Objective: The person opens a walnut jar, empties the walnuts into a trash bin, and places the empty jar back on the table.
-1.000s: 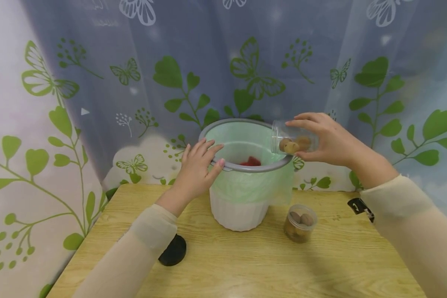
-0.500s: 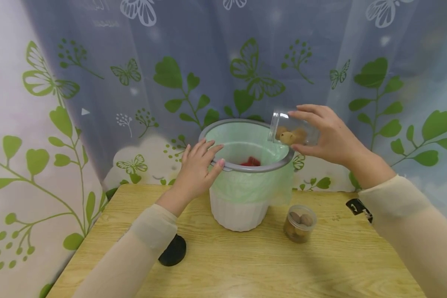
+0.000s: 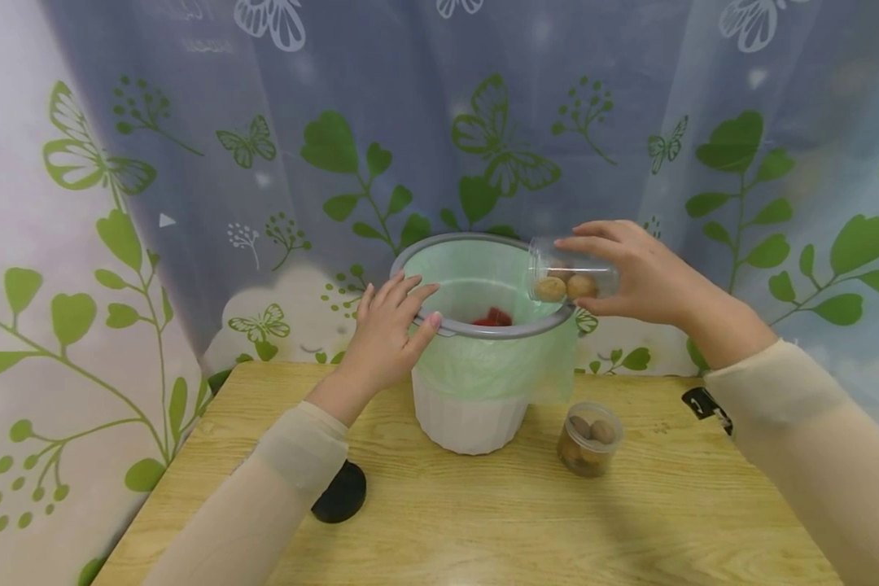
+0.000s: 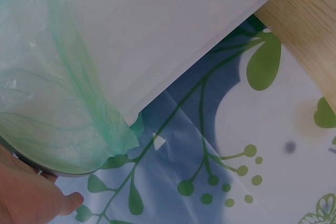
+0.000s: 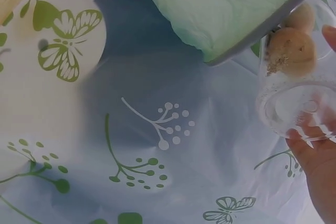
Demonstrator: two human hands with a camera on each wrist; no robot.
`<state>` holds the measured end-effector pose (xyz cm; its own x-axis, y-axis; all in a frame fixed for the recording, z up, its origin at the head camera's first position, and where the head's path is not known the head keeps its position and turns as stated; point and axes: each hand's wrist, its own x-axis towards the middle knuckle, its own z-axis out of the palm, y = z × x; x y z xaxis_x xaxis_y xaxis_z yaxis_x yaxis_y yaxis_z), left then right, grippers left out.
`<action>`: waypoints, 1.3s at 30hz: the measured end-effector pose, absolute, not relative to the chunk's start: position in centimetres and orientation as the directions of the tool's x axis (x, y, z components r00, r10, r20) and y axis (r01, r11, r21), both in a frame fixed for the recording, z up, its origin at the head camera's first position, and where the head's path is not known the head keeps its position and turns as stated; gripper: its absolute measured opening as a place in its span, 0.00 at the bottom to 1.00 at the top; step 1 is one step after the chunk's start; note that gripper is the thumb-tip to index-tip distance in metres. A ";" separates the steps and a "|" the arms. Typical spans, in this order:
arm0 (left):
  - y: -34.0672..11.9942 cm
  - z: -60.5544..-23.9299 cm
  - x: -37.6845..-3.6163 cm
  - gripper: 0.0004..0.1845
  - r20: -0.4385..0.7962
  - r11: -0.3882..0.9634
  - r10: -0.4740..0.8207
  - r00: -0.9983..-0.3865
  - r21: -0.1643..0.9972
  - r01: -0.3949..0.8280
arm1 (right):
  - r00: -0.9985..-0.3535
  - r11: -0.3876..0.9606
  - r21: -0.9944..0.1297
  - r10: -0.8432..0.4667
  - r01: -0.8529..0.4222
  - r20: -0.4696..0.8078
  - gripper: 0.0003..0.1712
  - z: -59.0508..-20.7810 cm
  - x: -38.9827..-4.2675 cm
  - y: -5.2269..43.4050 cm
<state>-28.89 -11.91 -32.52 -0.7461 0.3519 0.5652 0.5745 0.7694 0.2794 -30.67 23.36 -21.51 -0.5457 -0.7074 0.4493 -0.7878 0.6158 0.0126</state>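
A white bin lined with a green bag and topped by a grey rim stands at the back of the wooden table. My left hand rests on the rim's near left side, fingers straight. My right hand grips a clear jar tipped sideways over the right rim; two brown round nuts lie near its mouth. The right wrist view shows the jar and a nut beside the rim. Something red lies in the bin.
A second clear jar holding brown nuts stands on the table right of the bin. A black lid lies at the left, partly under my left sleeve. A leaf-and-butterfly curtain hangs close behind the table.
My right hand dipped back down after lifting the jar, and the nuts slid toward the jar's mouth. My left hand stayed on the rim.
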 end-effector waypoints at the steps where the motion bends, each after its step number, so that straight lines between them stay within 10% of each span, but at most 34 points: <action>1: -11.9 -32.5 -28.9 0.36 0.564 0.769 0.352 -0.747 0.280 0.574 | -0.547 0.615 0.012 -0.710 -0.789 0.444 0.41 -21.4 -30.7 23.3; 10: -12.0 -32.6 -28.9 0.37 0.564 0.769 0.356 -0.745 0.277 0.576 | -0.463 0.566 0.051 -0.719 -0.823 0.518 0.42 -20.4 -30.8 22.9; 19: -12.1 -32.5 -29.0 0.38 0.563 0.767 0.358 -0.745 0.278 0.578 | -0.694 0.720 -0.039 -0.651 -0.693 0.307 0.40 -20.1 -30.2 22.6; 39: -12.0 -32.6 -29.0 0.37 0.557 0.776 0.355 -0.750 0.272 0.569 | -0.668 0.697 -0.039 -0.667 -0.716 0.328 0.40 -20.4 -30.2 22.8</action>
<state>-29.02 -11.96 -32.61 -0.7505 0.3551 0.5574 0.5690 0.7762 0.2716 -30.23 22.76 -20.36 -0.6684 -0.6675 0.3282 -0.7157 0.6973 -0.0394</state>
